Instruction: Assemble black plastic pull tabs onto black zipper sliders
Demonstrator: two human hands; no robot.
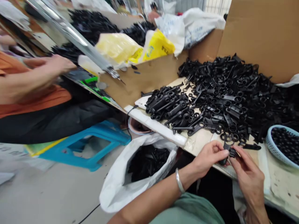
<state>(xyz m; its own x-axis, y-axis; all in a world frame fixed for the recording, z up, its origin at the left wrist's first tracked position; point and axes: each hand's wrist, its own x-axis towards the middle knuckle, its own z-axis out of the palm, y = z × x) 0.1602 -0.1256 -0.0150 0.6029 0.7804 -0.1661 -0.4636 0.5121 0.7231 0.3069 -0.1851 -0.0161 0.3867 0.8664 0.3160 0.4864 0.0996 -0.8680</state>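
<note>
My left hand [211, 157], with a silver bangle on its wrist, grips a black plastic part [224, 159] just over the table's front edge. From the other side, my right hand [249, 171] pinches a small black ribbed piece [232, 152] against that part. How the two pieces join is hidden by my fingers. Close beyond my hands spreads a large heap of black plastic parts [224, 93] with ringed ends. A smaller group of longer black parts [168, 104] lies to its left.
A light blue basket [272, 147] of small black pieces stands at the right. Left of my arm is an open white sack [112, 189] with black parts inside. A blue stool [93, 161] and a seated person in orange [35, 84] are farther left. Cardboard walls [261, 37] border the heap.
</note>
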